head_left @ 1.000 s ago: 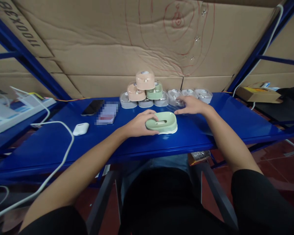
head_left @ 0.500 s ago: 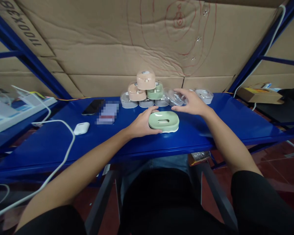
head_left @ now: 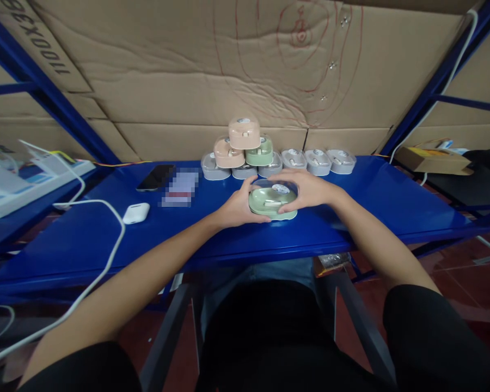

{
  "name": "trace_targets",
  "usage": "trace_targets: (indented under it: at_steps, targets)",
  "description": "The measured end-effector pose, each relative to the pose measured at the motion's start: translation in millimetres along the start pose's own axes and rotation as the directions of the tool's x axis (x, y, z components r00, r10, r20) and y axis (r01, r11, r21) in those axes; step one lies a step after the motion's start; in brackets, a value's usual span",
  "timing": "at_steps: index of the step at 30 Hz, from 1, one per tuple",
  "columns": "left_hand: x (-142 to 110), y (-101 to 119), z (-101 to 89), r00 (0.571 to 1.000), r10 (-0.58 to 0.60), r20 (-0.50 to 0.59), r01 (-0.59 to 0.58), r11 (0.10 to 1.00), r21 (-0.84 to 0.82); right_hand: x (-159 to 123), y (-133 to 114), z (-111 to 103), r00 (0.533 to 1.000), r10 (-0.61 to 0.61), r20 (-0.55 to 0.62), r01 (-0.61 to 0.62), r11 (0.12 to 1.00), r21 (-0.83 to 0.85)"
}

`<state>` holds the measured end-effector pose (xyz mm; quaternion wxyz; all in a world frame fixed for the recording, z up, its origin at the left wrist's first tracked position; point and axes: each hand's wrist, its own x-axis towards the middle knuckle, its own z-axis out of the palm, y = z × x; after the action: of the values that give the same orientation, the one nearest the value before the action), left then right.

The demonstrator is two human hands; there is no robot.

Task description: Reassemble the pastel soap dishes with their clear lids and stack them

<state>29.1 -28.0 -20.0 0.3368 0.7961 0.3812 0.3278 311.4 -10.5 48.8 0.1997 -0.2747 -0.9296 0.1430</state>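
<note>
A green oval soap box (head_left: 256,208) rests near the front of the blue table, with my left hand (head_left: 240,206) gripping its left side. My right hand (head_left: 310,189) holds a clear lid (head_left: 265,187) that bears a round label, right over the green base. Whether the lid is fully seated on the rim I cannot tell. Behind my hands is a stack of lidded boxes: peach ones (head_left: 244,134), a green one (head_left: 259,154) and a bottom row of grey ones (head_left: 215,167).
More grey lidded boxes (head_left: 318,163) stand right of the stack. On the left lie a dark phone (head_left: 155,178), a blurred-out rectangle (head_left: 181,187) and a white earphone case (head_left: 136,213). A white cable (head_left: 120,239) hangs across the left edge. Cardboard (head_left: 167,98) backs the table (head_left: 392,201).
My right hand has brought the clear lid from beside the stack, left and towards me, over the green base. My left hand keeps its grip on the base.
</note>
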Motion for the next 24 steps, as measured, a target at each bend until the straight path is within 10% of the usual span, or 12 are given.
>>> trace_targets:
  at_steps: [24]
  targets:
    - [0,7,-11.9,0.997,0.046,0.068,-0.060,0.974,0.220,-3,-3,31,0.996,0.033,0.077,-0.023,0.992,-0.121]
